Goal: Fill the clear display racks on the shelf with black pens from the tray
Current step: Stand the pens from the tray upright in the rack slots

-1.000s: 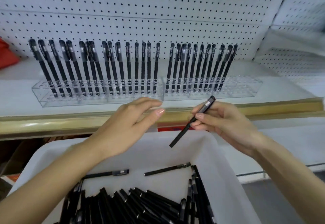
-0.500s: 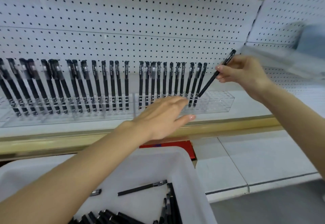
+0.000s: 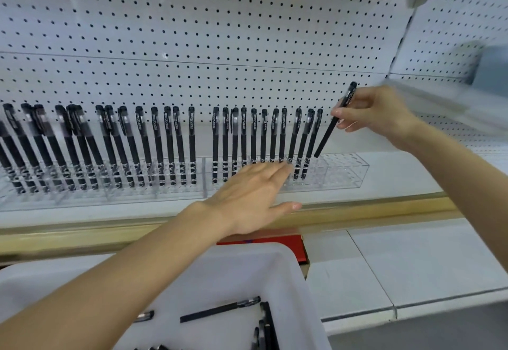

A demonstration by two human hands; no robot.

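Your left rack (image 3: 82, 185) looks full, and spare pens (image 3: 220, 308) lie in the tray (image 3: 288, 261). Your left grip (image 3: 247, 198) rests flat, fingers straight, at the right rack (image 3: 346, 168), whose far end is unfilled. Your right grip (image 3: 376, 113) pinches a pen (image 3: 334, 124), tip near the next slot. The white cap lettering is too blurred to read.

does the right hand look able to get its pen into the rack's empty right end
Probably yes. The right hand holds the pen tilted, tip just above the rack beside the last standing pen; nothing covers the empty end, and the left hand sits further left.
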